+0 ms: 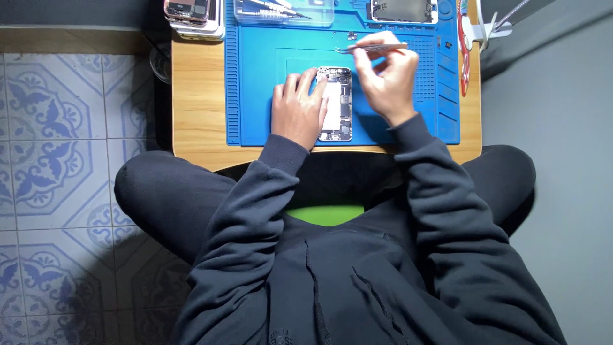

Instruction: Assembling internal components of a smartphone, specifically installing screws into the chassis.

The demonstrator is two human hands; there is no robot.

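Near the upper middle of the frame, an opened smartphone with its internals exposed (336, 103) lies flat on a blue silicone repair mat (255, 76) that covers most of a small light wooden desk (198, 96). The left hand (297, 110) rests palm-down on the phone's left edge, fingers spread and closed on nothing, pinning the phone in place. The right hand (386, 80), just right of the phone, pinches a pair of slim metal tweezers (370, 47) whose tips point left, above the phone's top end. A clear plastic tool case (284, 11), a stack of phones (195, 16) and a second phone body (402, 10) sit along the top edge. Judging by this, steady downward pressure from the left hand and a light, low-angled tweezer grip would serve best.
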